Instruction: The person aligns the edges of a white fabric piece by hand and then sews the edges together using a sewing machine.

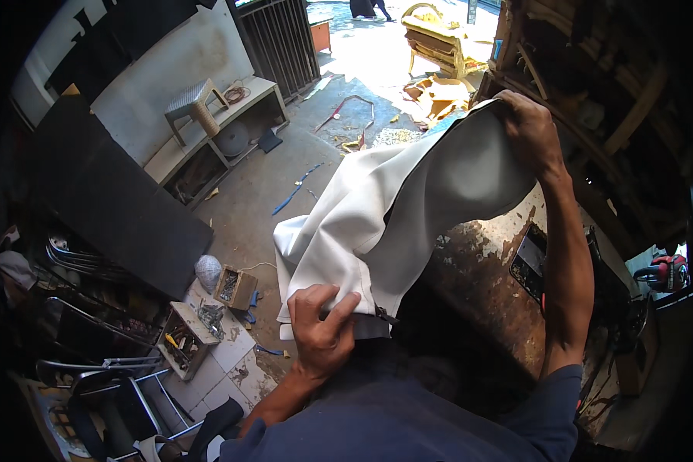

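Note:
A large piece of pale grey-white upholstery material (339, 215), smooth and folded, with a stitched seam, spans the space between my hands. My right hand (531, 131) grips its upper edge at the right, raised over a scuffed, stained worktop (481, 308). My left hand (323, 331) has its fingers bent onto the lower left corner, holding it, beside a small dark strip or fastener at the seam, too small to make out.
Left are a low shelf with a stool (196, 104), a dark panel (108, 185), stacked chairs (92, 362), wooden boxes of hardware (185, 339) and a ball of twine (208, 272). Ahead in sunlight stands a yellow armchair frame (431, 42). Wooden frames (631, 108) rise right; someone's legs show outside.

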Tool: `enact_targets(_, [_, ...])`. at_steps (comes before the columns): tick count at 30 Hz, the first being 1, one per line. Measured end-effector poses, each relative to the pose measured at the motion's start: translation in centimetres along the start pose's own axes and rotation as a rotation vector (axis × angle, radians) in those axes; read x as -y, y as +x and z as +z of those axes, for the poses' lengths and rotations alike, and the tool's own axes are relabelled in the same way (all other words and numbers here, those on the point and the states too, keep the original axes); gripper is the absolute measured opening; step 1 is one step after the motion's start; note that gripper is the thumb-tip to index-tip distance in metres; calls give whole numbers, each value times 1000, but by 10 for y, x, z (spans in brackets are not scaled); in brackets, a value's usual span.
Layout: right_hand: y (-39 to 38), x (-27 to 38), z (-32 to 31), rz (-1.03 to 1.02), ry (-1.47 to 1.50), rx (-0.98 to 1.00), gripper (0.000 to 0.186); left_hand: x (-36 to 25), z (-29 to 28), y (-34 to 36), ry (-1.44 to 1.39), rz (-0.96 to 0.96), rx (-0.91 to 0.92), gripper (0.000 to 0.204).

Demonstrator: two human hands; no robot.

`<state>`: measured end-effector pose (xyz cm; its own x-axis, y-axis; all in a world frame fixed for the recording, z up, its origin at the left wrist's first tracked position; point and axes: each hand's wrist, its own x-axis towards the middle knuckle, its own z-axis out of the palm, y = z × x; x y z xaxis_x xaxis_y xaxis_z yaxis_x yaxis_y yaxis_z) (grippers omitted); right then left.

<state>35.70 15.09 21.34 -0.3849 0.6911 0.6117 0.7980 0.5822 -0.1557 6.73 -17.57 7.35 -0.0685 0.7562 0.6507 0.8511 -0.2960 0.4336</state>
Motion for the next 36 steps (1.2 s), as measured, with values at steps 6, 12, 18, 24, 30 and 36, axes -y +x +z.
enact_targets(6, [-53,6,-16,12,253,-11,20,150,-70,27,-991,-606,-812,22])
enact_targets(12, [-157,57,-55,181,592,15,9,140,-147,222,-389,-133,-950,23])
enact_targets(18, [-263,108,-21,815,1090,-171,32,-41,40,488,-242,752,-463,25])
enact_targets(24, [-297,78,60,1215,645,-373,26,-195,336,526,-144,951,304,27])
enact_targets(30, [-318,53,49,1407,357,-310,27,-231,323,337,-566,734,479,21])
enact_targets(36, [-316,47,62,1287,278,-218,15,-143,286,164,-463,1121,868,34])
